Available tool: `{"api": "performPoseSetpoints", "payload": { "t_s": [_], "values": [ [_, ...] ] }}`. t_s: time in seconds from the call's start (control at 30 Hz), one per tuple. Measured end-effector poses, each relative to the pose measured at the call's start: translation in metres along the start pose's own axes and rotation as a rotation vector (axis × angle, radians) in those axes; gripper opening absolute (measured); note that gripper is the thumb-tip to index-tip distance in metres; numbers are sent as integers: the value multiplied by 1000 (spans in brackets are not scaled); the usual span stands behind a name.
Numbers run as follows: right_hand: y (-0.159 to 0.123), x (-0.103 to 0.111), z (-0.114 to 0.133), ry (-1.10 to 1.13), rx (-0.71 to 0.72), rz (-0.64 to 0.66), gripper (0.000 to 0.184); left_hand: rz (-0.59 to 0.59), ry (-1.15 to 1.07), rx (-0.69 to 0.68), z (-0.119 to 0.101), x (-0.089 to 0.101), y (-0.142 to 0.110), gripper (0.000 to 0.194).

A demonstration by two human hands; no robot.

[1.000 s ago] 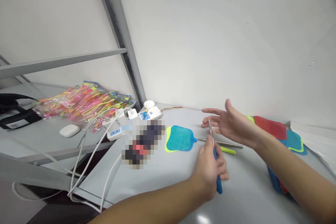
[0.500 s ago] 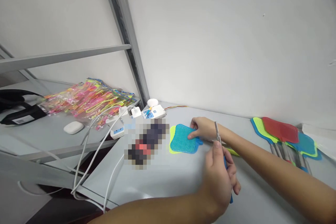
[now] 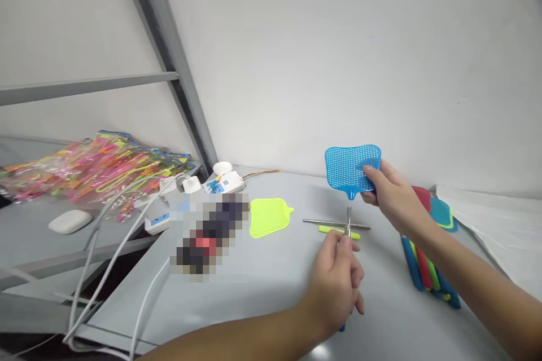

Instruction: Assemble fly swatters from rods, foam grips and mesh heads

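Note:
My right hand (image 3: 392,194) pinches a blue mesh swatter head (image 3: 351,167) and holds it up above the table, its stub pointing down. My left hand (image 3: 339,282) is closed around a metal rod with a blue grip (image 3: 348,223), the rod's tip pointing up toward that stub. A yellow mesh swatter head (image 3: 269,216) lies flat on the grey table (image 3: 271,293). Beside it lie a loose metal rod (image 3: 330,223) and a yellow grip (image 3: 334,230).
Finished swatters (image 3: 427,262) in red, blue and green are piled at the right. A white sheet (image 3: 486,220) lies far right. Power strips (image 3: 220,185), white cables (image 3: 110,237), a white case (image 3: 70,221) and bright packets (image 3: 84,166) fill the left shelf. A blurred object (image 3: 207,234) sits mid-table.
My right hand reached to the blue head on the table, picked it up and raised it rightward. The yellow head under it now lies uncovered. My left hand kept hold of the rod.

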State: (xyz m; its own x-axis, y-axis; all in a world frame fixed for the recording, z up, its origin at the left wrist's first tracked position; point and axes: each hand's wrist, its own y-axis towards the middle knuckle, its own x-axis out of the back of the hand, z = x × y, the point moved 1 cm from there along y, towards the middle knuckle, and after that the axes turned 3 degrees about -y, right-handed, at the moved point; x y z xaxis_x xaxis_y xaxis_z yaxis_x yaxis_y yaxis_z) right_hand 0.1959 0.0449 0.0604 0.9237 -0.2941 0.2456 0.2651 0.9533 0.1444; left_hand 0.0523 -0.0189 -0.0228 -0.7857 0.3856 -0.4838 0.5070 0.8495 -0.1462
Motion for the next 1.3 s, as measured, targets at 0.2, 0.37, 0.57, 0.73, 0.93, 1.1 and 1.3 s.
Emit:
{"api": "performPoseSetpoints", "payload": {
  "t_s": [0.2,0.37,0.57,0.73,0.93,1.1,1.3],
  "values": [
    [-52,13,-31,175,-3,-212,23,106,121,77,8,-3,0,31],
    [-57,25,-41,161,72,-299,15,109,209,89,7,-1,2,31],
    [-61,27,-47,183,16,-280,15,165,317,96,8,1,3,33],
    [-63,27,-50,221,-16,-297,17,167,334,116,8,2,3,36],
    [-63,30,-49,244,-4,-315,18,165,341,139,7,2,2,38],
    [-66,27,-46,167,-22,-342,18,182,362,149,7,2,3,38],
    [-69,25,-49,143,-57,-354,22,208,330,143,7,3,3,36]
  ]
}}
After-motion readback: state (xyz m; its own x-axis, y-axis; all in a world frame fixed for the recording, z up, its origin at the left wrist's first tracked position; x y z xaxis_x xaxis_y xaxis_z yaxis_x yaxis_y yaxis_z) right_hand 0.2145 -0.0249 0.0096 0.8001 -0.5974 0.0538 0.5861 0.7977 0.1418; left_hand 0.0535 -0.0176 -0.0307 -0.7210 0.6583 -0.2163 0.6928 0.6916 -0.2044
